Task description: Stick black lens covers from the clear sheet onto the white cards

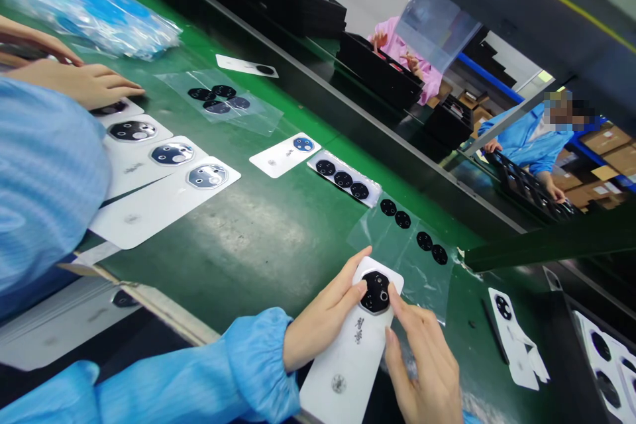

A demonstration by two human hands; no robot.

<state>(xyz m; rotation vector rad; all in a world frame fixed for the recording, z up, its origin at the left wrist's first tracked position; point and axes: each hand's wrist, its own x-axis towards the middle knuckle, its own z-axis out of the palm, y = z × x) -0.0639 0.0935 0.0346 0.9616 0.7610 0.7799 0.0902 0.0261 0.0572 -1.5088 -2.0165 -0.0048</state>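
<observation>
In front of me is a white phone back cover (342, 361) with dark lettering and a black octagonal camera plate (375, 291) near its top. My left hand (322, 318) grips the cover's left side, its thumb resting on the plate's left edge. With the index fingertip at the plate's right edge and the thumb against the cover's side, my right hand (427, 361) holds the other side. Just beyond my hands lies a clear plastic bag (412, 271) with black octagonal plates (424, 240) on it. A clear strip (342, 179) bears three more.
At left, a co-worker's hands (74, 76) are over several white covers (163, 205) on the green bench (258, 232). Blue-and-clear plastic packets (94, 6) lie at the back left. A green post (556, 245) rises at right, near a cover with peeled film (517, 344). Two people work beyond.
</observation>
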